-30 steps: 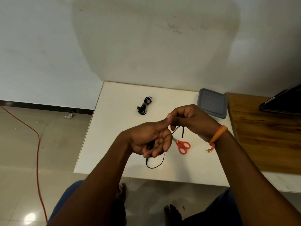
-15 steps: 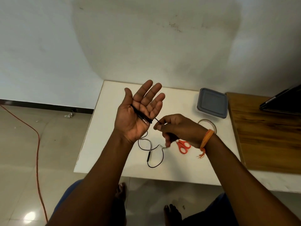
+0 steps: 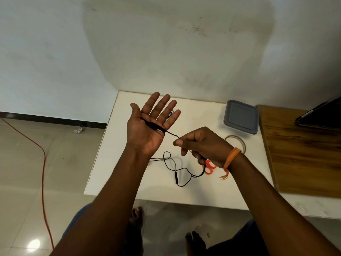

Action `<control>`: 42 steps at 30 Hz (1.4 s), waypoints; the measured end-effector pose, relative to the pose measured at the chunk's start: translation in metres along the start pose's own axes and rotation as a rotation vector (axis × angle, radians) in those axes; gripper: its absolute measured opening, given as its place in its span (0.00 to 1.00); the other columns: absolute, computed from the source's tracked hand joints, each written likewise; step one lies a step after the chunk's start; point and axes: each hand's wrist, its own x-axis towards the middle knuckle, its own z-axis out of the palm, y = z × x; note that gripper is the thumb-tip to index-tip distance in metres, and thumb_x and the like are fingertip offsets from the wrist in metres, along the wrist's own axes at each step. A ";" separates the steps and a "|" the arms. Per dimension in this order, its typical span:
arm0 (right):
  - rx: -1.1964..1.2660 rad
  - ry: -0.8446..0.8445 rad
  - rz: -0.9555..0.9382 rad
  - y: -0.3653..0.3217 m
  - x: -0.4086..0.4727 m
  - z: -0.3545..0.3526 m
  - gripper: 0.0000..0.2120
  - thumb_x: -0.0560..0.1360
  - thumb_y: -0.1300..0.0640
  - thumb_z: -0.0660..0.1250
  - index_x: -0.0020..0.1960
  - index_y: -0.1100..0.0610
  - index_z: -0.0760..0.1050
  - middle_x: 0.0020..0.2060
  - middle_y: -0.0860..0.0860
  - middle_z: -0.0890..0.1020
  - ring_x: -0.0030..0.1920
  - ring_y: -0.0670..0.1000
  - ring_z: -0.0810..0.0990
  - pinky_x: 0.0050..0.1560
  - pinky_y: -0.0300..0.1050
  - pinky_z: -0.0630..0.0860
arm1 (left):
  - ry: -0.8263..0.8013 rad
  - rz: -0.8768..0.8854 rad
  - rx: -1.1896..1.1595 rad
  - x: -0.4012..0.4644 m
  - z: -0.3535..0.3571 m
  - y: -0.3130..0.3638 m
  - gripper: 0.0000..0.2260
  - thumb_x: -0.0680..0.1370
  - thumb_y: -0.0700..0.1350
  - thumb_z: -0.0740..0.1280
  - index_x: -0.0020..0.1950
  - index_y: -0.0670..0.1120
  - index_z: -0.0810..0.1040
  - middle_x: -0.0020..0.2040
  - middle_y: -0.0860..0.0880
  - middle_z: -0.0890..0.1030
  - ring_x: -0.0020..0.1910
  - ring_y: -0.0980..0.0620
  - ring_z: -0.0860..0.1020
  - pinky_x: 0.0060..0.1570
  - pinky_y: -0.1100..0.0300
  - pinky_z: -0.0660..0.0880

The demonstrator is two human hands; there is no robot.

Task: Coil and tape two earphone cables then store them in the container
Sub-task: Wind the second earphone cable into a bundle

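Note:
My left hand [image 3: 149,126] is raised palm up over the white table [image 3: 193,115], fingers straight and spread. A black earphone cable [image 3: 177,172] lies across that palm with its plug end near the little finger. The cable runs taut to my right hand [image 3: 201,146], which pinches it between thumb and fingers. The rest hangs down and loops on the table. A second coiled black cable [image 3: 171,114] peeks out behind my left fingers. The grey lidded container [image 3: 240,116] stands at the table's back right.
Orange scissors [image 3: 210,168] lie under my right wrist. A roll of clear tape [image 3: 237,141] sits in front of the container. A wooden board [image 3: 299,150] and a dark device [image 3: 321,115] are to the right. An orange cord [image 3: 43,163] trails on the floor at left.
My left hand opened from a loose curl and rose palm up with the cable across it. My right hand moved down and right, drawing the cable out taut.

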 end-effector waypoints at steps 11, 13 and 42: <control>0.231 -0.032 -0.003 -0.006 0.000 -0.018 0.09 0.78 0.64 0.65 0.58 0.61 0.71 0.48 0.59 0.85 0.35 0.53 0.80 0.36 0.48 0.79 | 0.101 0.001 0.213 0.002 0.001 0.004 0.30 0.82 0.62 0.46 0.69 0.41 0.72 0.64 0.40 0.79 0.62 0.40 0.78 0.58 0.41 0.76; 0.194 -0.010 -0.024 -0.006 0.000 -0.018 0.08 0.78 0.63 0.65 0.57 0.62 0.71 0.47 0.58 0.85 0.35 0.54 0.82 0.38 0.48 0.80 | 0.136 0.009 0.519 0.000 0.005 -0.002 0.29 0.83 0.61 0.47 0.67 0.42 0.74 0.61 0.43 0.81 0.59 0.43 0.80 0.58 0.45 0.77; -0.073 0.007 0.040 -0.006 0.002 -0.001 0.06 0.76 0.63 0.65 0.46 0.61 0.81 0.30 0.53 0.82 0.27 0.45 0.71 0.30 0.38 0.67 | 0.208 0.028 0.596 0.003 0.000 -0.011 0.24 0.83 0.58 0.50 0.63 0.43 0.77 0.59 0.45 0.82 0.57 0.46 0.81 0.62 0.45 0.75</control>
